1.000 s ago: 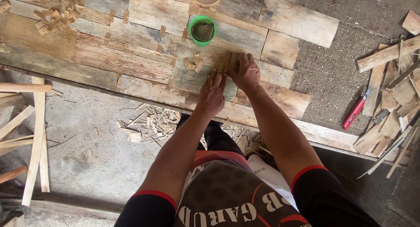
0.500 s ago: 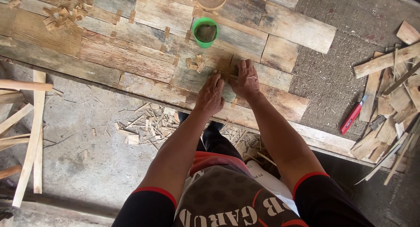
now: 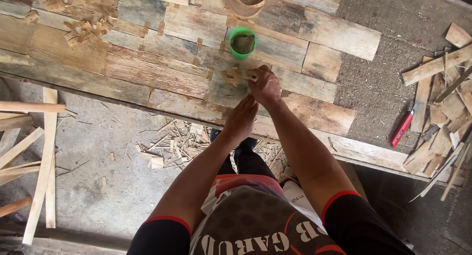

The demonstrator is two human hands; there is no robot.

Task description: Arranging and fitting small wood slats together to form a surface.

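A small wood piece (image 3: 248,74), lying on the plank bench (image 3: 147,73) just below the green cup (image 3: 243,42), is pinched in the right hand (image 3: 265,85) grip and is best seated squarely while the boards are pressed flat by the spread left hand (image 3: 242,118).

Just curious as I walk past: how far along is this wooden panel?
Most planks of the panel already lie side by side. The right hand grips a small wood piece; the left hand presses flat. A pile of small blocks is unused.
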